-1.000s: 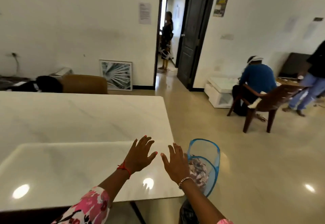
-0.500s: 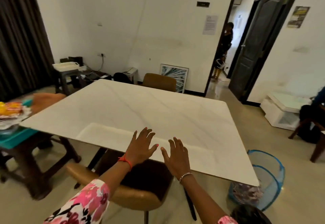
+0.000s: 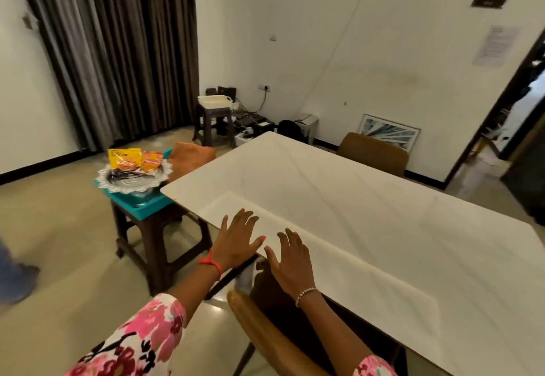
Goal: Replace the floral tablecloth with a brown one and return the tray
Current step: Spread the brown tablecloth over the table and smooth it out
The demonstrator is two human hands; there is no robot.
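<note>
Both hands are low in the middle of the frame, reaching out over the near edge of the table (image 3: 354, 213), whose white marble top runs from the centre to the right edge. The left hand (image 3: 239, 240) has its fingers straight and spread wide and holds nothing. The right hand (image 3: 290, 260), just beside it with the two thumbs close together, is spread flat in the same way and also holds nothing. Whether either palm actually touches the tabletop cannot be told. A red thread (image 3: 211, 263) circles the left wrist, a bead bracelet (image 3: 305, 294) the right, and a pink flowered sleeve (image 3: 141, 340) fills the lower left. The silver tray (image 3: 106, 179) sits left of centre, just past the table's left corner. It carries a yellow packet (image 3: 125, 158) and an orange packet (image 3: 152, 161) and rests on a teal container (image 3: 138, 201), which stands on a dark brown stool (image 3: 156, 237). Just behind the tray, close to the table's edge, lies a folded orange-brown cloth (image 3: 193, 155). What it rests on is hidden. Below the hands a tan chair (image 3: 265, 325) is pushed under the table, and a second chair (image 3: 373, 153) stands at the far side. Dark curtains (image 3: 118, 51) hang in the upper left. Near them a small stool (image 3: 213, 122) holds a white basket (image 3: 213, 101). A framed picture (image 3: 389, 133) leans against the back wall on the right.
</note>
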